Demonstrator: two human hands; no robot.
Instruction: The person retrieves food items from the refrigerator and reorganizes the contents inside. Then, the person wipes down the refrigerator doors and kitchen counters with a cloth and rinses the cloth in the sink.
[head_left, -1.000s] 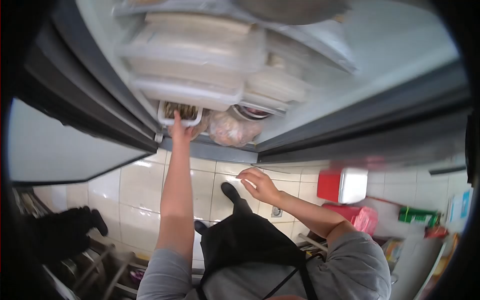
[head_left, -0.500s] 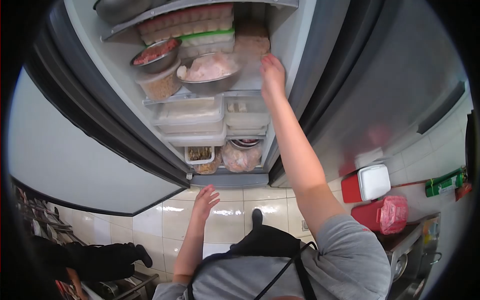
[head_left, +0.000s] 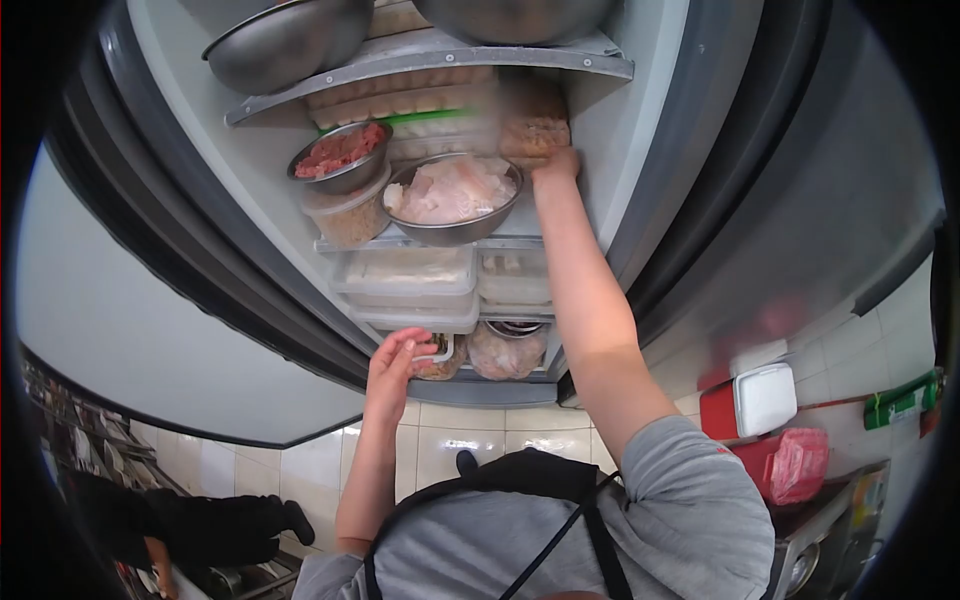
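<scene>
Deep in the open fridge, my right hand (head_left: 556,165) is at the front right edge of a clear-looking package of brownish-pink food (head_left: 535,135). It seems to touch the package, but its fingers are mostly hidden. To its left on the same shelf stands a steel bowl of pale raw meat (head_left: 455,190). A smaller steel bowl of red meat (head_left: 340,152) rests on a round plastic tub (head_left: 347,208). Lower down, my left hand (head_left: 395,370) hovers before the bottom shelf, empty, with fingers apart and slightly bent.
Large steel bowls (head_left: 290,45) sit on the shelf (head_left: 430,72) above. Lidded plastic boxes (head_left: 405,278) and a bag of food (head_left: 507,352) fill the lower levels. The fridge door (head_left: 190,300) stands wide at left. A person in black (head_left: 200,525) is behind it.
My right hand has reached further in, up to the package at the back. My left hand has risen toward the fridge's lower shelf. The view has come closer to the shelves.
</scene>
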